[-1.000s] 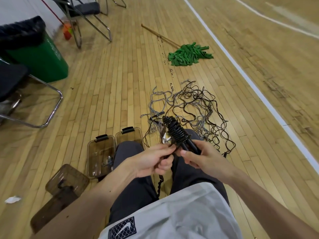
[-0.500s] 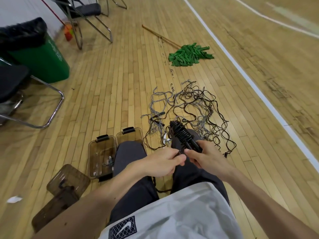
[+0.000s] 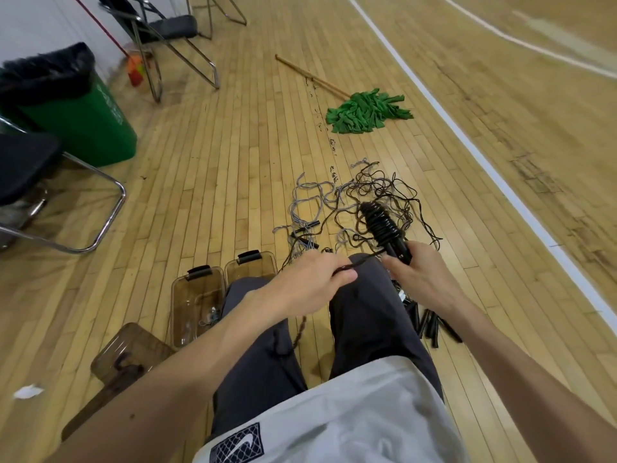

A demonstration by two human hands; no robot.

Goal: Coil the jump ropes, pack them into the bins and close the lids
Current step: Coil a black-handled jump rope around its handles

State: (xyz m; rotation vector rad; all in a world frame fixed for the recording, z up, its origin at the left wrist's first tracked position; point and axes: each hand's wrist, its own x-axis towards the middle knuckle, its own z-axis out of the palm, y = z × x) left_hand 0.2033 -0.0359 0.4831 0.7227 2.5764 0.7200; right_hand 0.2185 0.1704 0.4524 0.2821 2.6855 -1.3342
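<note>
My right hand (image 3: 422, 279) grips the black handles of a jump rope (image 3: 384, 225), whose cord is wound in tight turns around them. My left hand (image 3: 310, 282) pinches the loose black cord end, stretched taut toward the handles. Behind them a tangle of black and grey ropes (image 3: 350, 202) lies on the wood floor. Two open brown transparent bins (image 3: 197, 289) (image 3: 250, 262) stand left of my left knee. Two brown lids (image 3: 130, 349) lie on the floor nearer to me. More black handles (image 3: 430, 324) lie right of my right knee.
A green mop (image 3: 367, 110) with a wooden stick lies beyond the ropes. A green trash bin (image 3: 76, 105) with a black liner and metal-framed chairs (image 3: 66, 195) stand at the left. A white court line (image 3: 484, 162) runs along the right. A paper scrap (image 3: 28, 391) lies near left.
My left hand has pulled the cord end away to the left, drawing it taut. The wound handles in my right hand have shifted right and farther from me.
</note>
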